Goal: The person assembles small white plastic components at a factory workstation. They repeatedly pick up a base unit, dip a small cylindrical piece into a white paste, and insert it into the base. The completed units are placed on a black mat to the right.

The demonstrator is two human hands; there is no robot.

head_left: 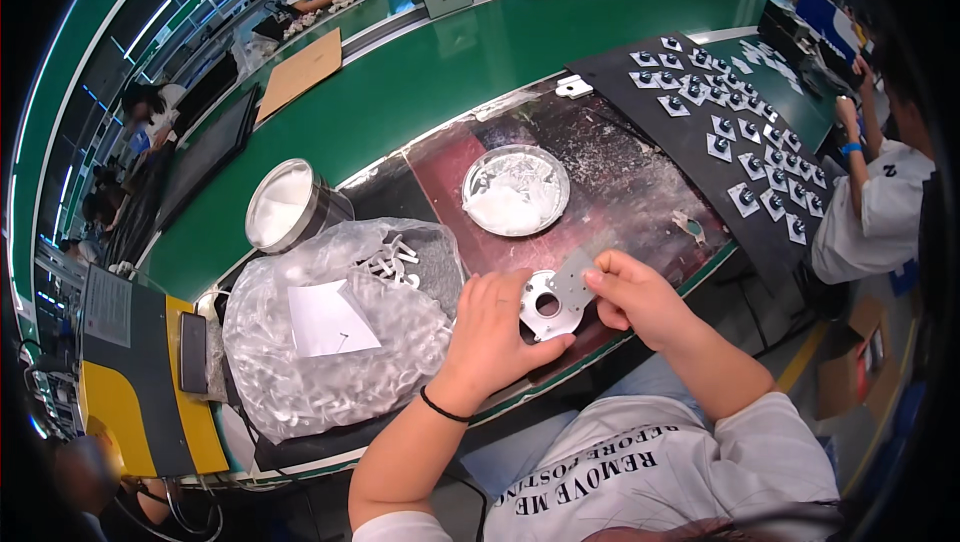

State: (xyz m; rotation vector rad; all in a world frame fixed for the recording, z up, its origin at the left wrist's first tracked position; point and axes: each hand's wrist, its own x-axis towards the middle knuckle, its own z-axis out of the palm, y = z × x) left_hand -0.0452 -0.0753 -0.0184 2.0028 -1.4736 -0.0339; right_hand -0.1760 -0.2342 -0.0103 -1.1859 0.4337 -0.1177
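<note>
Over the bench's near edge, my left hand [493,327] grips a silvery-white metal part [545,329] with a round hole in its middle. Its thumb lies along the near side and the fingers curve round the left side. My right hand [637,294] pinches a flat grey metal plate [575,280] dotted with small holes. That plate overlaps the upper right of the holed part; whether they touch I cannot tell. Beyond both hands sits a round dish [515,192] of white paste or powder. Left of my left hand lies a clear plastic bag [335,362] full of small white parts.
A tub of white material [285,204] stands behind the bag. Far left is a yellow-and-grey machine [140,372]. On the right, a dark board [690,152] carries several white square pieces with black centres, beside a co-worker [885,192]. A cardboard sheet [300,74] lies further back.
</note>
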